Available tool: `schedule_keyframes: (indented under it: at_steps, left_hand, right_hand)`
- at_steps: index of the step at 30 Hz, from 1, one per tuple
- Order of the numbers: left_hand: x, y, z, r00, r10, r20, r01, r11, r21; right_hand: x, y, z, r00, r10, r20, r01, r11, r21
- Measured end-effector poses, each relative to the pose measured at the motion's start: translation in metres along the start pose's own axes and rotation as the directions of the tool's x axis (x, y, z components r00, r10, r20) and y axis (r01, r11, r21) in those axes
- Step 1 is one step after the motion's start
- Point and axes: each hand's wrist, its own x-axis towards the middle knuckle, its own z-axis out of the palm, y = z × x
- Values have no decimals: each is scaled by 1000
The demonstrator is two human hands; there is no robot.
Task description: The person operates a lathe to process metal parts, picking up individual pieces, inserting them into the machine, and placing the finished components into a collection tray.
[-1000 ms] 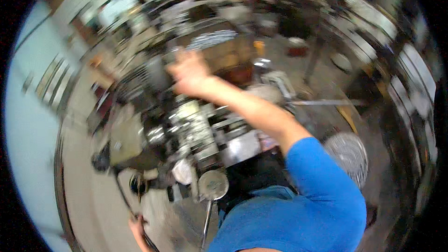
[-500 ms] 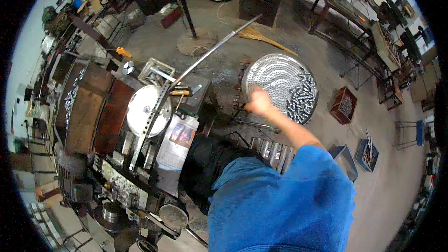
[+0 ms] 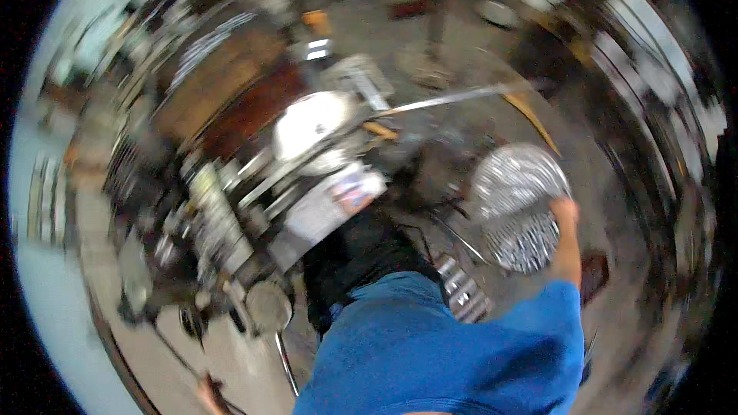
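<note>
The right hand (image 3: 565,209) is being held at the rim of a round tray (image 3: 516,207) of small metal parts — lying just leftward; grip blurred — cannot be told.

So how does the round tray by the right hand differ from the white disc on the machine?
The round tray looks full of small shiny parts and lies low on the right, with the right hand at its rim. The white disc is plain, smooth and set further left on the machine, untouched. Both are round and pale.

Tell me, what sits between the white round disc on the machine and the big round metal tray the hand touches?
In the blurred head view, a dark machine part lies between white disc and tray, which the right hand touches.
</note>
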Motion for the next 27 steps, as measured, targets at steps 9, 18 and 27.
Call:
schedule_keyframes:
  at_steps: [9, 18, 27]
  left_hand:
    - [-57, 27, 12, 997, 75, -24, -77, 988, -136]
    - [-87, 54, 18, 978, 194, -74, -181, 970, 161]
    - [-151, 35, 1, 935, 323, -143, -209, 832, 514]
  right_hand:
    - [-32, -112, -84, 965, -158, -207, 188, -129, 974]
    - [-291, -513, -334, -135, -812, -568, 674, -495, 548]
    - [-451, -713, -383, -499, -847, -184, 845, -428, -320]
